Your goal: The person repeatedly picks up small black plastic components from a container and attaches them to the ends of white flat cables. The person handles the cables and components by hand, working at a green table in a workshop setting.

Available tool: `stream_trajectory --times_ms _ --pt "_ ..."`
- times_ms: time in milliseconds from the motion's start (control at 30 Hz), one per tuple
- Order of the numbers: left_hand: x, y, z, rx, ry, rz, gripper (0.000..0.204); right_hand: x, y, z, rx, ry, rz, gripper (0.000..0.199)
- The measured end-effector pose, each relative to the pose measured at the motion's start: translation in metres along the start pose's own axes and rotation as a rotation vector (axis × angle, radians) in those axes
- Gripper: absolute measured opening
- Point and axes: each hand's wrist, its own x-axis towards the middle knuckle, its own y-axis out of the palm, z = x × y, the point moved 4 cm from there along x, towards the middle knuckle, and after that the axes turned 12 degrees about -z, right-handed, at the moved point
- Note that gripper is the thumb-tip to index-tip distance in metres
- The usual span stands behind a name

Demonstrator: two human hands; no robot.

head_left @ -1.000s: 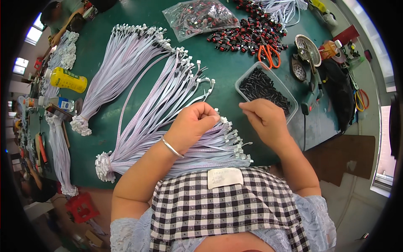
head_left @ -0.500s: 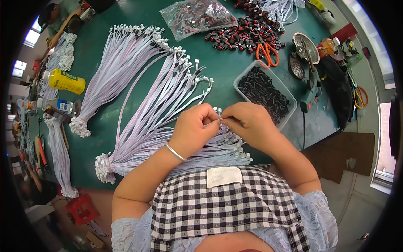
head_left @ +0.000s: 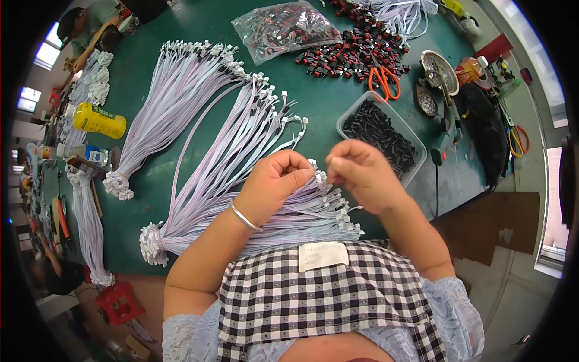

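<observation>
A bundle of thin white and pinkish cables (head_left: 220,172), tied at its left end, fans out across the table in front of me. My left hand (head_left: 274,184) lies over the cables, thumb and forefinger pinched by a small white connector at a cable's end; the grip itself is partly hidden. Just to the right, my right hand (head_left: 365,175) is raised with its fingertips pressed together, and anything between them is too small to make out. A small gap separates the hands. Beyond my right hand stands a clear plastic box (head_left: 416,139) of short black tubes (head_left: 380,136).
Orange-handled scissors (head_left: 384,82) lie behind the box, beside a heap of black-and-red parts (head_left: 356,54) and a bag (head_left: 283,30) of similar parts. Another cable bundle (head_left: 175,102) and a yellow bottle (head_left: 99,120) are at left. A hot glue gun (head_left: 447,142) stands at right.
My hands, whose fingertips met before, have come apart. The right hand has moved slightly right and up, while the left stays near the cable ends. The view has shifted slightly.
</observation>
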Motion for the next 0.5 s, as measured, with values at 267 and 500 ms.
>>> stream_trajectory --times_ms 267,500 --pt "0.002 0.001 0.008 -0.016 -0.089 -0.024 0.006 -0.007 -0.006 0.017 -0.543 -0.267 -0.124 0.013" --pt "0.005 -0.001 0.011 0.117 -0.030 -0.056 0.006 -0.004 0.000 0.015 -0.672 -0.374 -0.106 0.012"
